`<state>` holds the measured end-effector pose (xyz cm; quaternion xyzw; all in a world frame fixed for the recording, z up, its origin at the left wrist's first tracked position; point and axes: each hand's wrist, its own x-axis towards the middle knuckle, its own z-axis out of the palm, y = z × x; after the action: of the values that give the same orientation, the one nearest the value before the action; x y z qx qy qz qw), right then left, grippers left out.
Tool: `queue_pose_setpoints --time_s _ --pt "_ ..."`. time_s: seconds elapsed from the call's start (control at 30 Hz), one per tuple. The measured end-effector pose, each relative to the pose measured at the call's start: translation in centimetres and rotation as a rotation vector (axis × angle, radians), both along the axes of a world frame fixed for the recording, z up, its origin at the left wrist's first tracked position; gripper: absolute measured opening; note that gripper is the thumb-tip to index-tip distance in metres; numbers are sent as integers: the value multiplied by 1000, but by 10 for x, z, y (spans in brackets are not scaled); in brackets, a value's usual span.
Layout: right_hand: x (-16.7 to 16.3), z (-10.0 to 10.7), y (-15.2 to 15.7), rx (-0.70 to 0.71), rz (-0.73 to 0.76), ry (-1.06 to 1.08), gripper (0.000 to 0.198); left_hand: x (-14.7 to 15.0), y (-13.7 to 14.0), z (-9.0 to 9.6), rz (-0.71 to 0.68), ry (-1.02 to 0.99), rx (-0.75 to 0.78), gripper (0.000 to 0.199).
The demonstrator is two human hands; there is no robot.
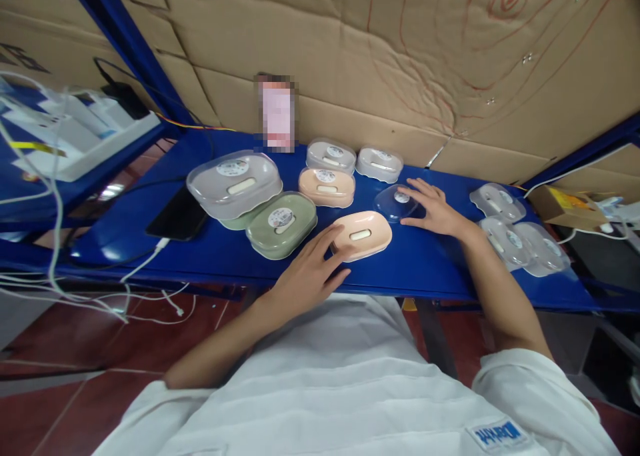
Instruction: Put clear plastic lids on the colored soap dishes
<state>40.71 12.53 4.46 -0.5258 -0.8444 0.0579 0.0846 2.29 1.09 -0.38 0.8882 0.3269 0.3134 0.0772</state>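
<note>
At the near edge of the table, a peach soap dish lies uncovered, with a pale oblong piece in its middle. My left hand is at its left end, fingers spread and touching its rim. A clear lid with a round sticker rests flat on the blue surface just behind the dish. Around the lid's right end, my right hand has its fingers stretched apart, fingertips at its edge. Left of my left hand stands a green soap dish under a clear lid.
Lidded soap dishes stand behind: a large grey one, a peach one and two grey ones. Several clear lids lie at the right. A black phone, white cables and a blue table against cardboard show too.
</note>
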Motion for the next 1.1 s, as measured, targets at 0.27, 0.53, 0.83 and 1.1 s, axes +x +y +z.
queue_pose_setpoints --time_s 0.27,0.53,0.83,1.1 --pt "2 1 -2 6 74 156 81 -1 2 -7 47 -94 37 18" --pt "-21 7 -18 36 222 283 57 0 -2 -4 128 -115 -101 18" --pt "-97 -15 -72 145 496 122 83 1 1 -9 134 -198 -209 79" --pt "-89 -22 -63 241 550 0 80 0 2 -8 122 -147 -222 71"
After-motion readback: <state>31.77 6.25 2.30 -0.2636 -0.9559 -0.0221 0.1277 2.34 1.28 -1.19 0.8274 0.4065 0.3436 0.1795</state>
